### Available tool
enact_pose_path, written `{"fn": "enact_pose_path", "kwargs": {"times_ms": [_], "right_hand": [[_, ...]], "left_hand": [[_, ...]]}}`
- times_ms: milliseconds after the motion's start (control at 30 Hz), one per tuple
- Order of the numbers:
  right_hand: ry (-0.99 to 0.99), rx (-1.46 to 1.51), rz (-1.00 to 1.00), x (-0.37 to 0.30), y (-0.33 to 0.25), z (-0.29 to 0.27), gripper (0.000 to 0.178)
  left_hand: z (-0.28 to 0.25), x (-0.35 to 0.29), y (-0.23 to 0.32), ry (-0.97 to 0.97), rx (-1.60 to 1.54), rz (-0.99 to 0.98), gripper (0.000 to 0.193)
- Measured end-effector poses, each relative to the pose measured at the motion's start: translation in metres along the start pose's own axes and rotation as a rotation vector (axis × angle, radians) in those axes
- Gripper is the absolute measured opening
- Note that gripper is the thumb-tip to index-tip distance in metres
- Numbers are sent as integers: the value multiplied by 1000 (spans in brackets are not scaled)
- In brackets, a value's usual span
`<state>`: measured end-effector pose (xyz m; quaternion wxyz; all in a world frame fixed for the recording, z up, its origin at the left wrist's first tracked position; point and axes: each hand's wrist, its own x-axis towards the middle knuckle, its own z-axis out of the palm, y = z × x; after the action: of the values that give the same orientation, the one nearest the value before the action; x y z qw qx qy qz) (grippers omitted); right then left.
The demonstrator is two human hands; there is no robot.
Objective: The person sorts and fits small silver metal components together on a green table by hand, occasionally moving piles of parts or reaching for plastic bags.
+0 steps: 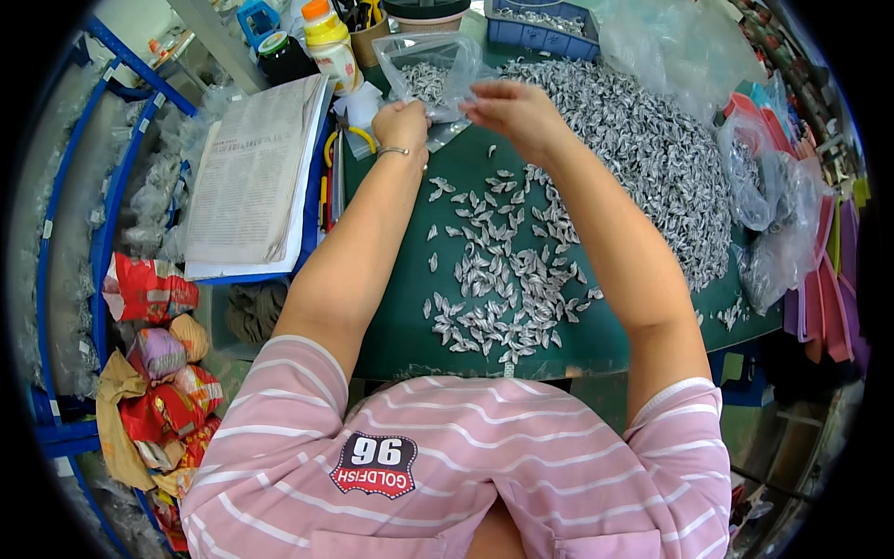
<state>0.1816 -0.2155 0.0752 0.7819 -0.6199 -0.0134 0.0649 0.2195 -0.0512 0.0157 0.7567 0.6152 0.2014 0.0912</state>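
Note:
At the far side of the green table, my left hand [404, 128] is closed on the near edge of a clear plastic bag [458, 67]. Small silver leaf-shaped pieces [425, 82] lie inside the bag. My right hand [512, 114] is just right of the bag's mouth, fingers stretched out and slightly apart; I see nothing held in it. Whether its fingertips touch the plastic, I cannot tell. A large heap of the same silver pieces [643, 140] covers the right of the table. Loose silver pieces [507, 289] are scattered between my forearms.
Left of my left arm lie a newspaper [251, 172] and yellow-handled scissors [331, 149]. Behind stand a yellow bottle with an orange cap [331, 47] and a blue-grey bin [545, 33]. Filled plastic bags [778, 214] crowd the right edge; blue shelving [112, 186] stands left.

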Motion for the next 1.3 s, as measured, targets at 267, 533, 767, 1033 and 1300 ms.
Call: {"fn": "enact_pose_path", "kwargs": {"times_ms": [267, 533, 767, 1033, 1300], "right_hand": [[-300, -885, -374, -47, 26, -22, 41], [-242, -1538, -464, -198, 58, -66, 43], [-288, -1388, -430, -243, 66, -49, 43], [243, -1070, -454, -266, 69, -60, 12], [296, -1020, -496, -274, 66, -59, 11]], "left_hand": [[-56, -75, 1, -109, 118, 145, 31], [-106, -154, -23, -878, 792, 769, 19], [-91, -158, -34, -639, 835, 910, 12], [-79, -146, -28, -802, 999, 809, 10], [-53, -46, 5, -533, -353, -40, 18]]}}
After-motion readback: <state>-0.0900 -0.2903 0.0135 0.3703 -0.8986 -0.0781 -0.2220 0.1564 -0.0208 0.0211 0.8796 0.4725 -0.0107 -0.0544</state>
